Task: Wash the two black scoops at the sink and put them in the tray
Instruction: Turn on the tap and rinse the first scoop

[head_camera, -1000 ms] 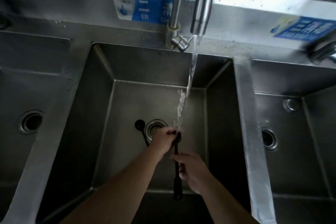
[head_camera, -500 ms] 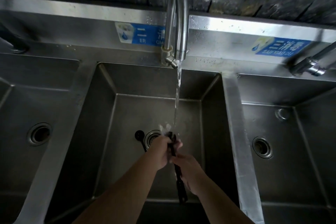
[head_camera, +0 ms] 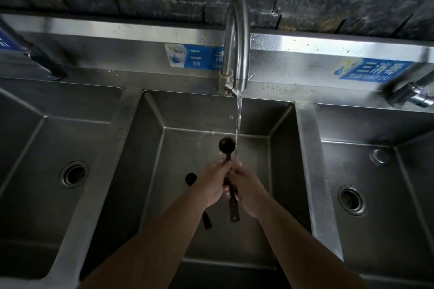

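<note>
A long-handled black scoop (head_camera: 227, 145) is held over the middle sink basin (head_camera: 164, 148), bowl pointing away from me, just left of the running water. My left hand (head_camera: 212, 183) and my right hand (head_camera: 246, 186) both close around its handle, whose perforated end sticks out below them. A second black scoop (head_camera: 190, 178) lies on the basin floor to the left, mostly hidden under my left forearm; its handle tip shows below. No tray is in view.
The steel tap (head_camera: 237, 54) stands behind the middle basin with water streaming down. A left basin (head_camera: 30, 148) and a right basin (head_camera: 380, 183) flank it, each with a drain. Another tap (head_camera: 413, 94) juts in at the right.
The scoop's bowl has come out from under my left hand and now sticks out beyond both hands. My hands have slid down along the handle. The view has tilted upward.
</note>
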### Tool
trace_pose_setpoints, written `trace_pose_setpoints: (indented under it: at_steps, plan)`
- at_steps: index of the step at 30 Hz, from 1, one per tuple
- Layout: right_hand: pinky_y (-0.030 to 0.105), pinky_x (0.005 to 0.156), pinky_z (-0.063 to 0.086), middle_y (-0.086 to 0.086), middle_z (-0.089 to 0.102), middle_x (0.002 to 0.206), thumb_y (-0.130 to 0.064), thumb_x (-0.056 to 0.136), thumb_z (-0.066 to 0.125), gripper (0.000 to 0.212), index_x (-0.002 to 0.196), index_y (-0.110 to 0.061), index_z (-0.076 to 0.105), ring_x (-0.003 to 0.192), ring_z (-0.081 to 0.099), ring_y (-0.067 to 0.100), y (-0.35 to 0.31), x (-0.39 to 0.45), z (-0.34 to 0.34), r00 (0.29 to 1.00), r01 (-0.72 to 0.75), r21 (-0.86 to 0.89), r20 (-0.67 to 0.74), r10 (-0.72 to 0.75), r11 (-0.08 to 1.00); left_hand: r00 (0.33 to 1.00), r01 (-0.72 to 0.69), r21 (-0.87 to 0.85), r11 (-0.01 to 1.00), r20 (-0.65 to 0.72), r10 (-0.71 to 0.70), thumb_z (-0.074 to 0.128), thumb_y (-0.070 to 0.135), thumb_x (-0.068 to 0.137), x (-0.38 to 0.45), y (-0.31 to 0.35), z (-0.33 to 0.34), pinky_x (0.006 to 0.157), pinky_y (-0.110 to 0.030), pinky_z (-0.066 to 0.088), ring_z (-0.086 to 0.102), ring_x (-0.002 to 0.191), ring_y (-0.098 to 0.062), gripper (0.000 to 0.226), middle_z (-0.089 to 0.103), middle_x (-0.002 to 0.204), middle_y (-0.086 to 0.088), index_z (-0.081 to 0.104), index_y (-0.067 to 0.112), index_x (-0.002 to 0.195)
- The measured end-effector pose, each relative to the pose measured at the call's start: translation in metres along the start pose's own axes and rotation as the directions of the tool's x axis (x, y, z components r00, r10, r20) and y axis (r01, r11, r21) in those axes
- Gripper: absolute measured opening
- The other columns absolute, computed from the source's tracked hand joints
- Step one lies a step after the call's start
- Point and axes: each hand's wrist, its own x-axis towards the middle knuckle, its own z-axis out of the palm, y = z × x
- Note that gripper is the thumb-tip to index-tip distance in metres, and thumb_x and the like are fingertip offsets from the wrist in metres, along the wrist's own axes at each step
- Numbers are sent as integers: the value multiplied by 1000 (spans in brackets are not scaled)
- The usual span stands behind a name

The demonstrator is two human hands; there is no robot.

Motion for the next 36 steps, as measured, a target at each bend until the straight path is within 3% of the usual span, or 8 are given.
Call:
trace_pose_setpoints:
  at_steps: [7,11,15,20,23,30,33,36]
  plan:
    - [25,58,45,5,58,72,-23,109,39,31,113,-4,64,58,53,10,-50,10,9,979,203,-46,33,-201,978,991,-128,45,991,-36,129,50,27,99,12,62,16,37,-22,34,51,47,-10,30,69,90,-6,77,27,85]
    - [29,65,44,11,57,78,-6,104,40,26,112,7,61,65,53,15,-80,15,10,954,299,-2,36,-299,954,977,-212,-16,977,18,212,49,23,98,17,98,28,39,-22,37,54,52,-9,34,71,95,-1,77,35,83]
    - [22,57,47,8,56,73,8,96,42,19,100,3,60,61,54,13,-89,9,4,925,365,75,79,-371,928,968,-239,-153,959,36,248,53,10,97,25,113,32,50,-21,52,72,78,-11,26,77,91,0,72,27,98]
    - [33,68,58,3,74,81,-19,89,66,5,89,-23,69,72,70,18,-46,1,0,924,270,-399,-148,-352,876,986,-158,-236,959,6,164,56,4,92,28,74,27,67,-27,58,73,81,-15,27,76,87,-5,78,20,86]
    - [23,57,57,-6,74,75,-42,90,65,9,87,-35,68,63,70,3,-8,-7,3,902,156,-507,-276,-331,848,995,-100,-240,966,-24,97,65,6,83,23,34,22,68,-27,58,72,76,-13,21,75,77,-1,79,20,77]
    - [20,49,51,1,73,69,-24,99,56,17,91,-22,71,53,63,8,53,-40,0,975,-10,-144,-220,-22,989,998,53,-245,968,34,-46,66,8,86,0,-28,-3,58,-30,55,67,69,-19,6,68,79,-9,71,9,89]
    - [24,46,48,3,71,68,-20,98,57,20,92,-13,75,52,60,13,66,-52,-6,981,-113,26,-158,115,993,996,29,-320,947,-75,-56,61,16,91,2,-34,-10,66,-33,55,68,77,-23,25,68,91,-14,58,-1,110]
    - [27,46,48,7,73,71,-18,98,58,18,98,-11,74,51,61,16,78,-58,-11,973,-178,109,-130,192,978,976,35,-354,935,-190,-108,60,22,94,4,-34,-15,62,-37,57,71,76,-25,23,69,99,-18,60,3,106]
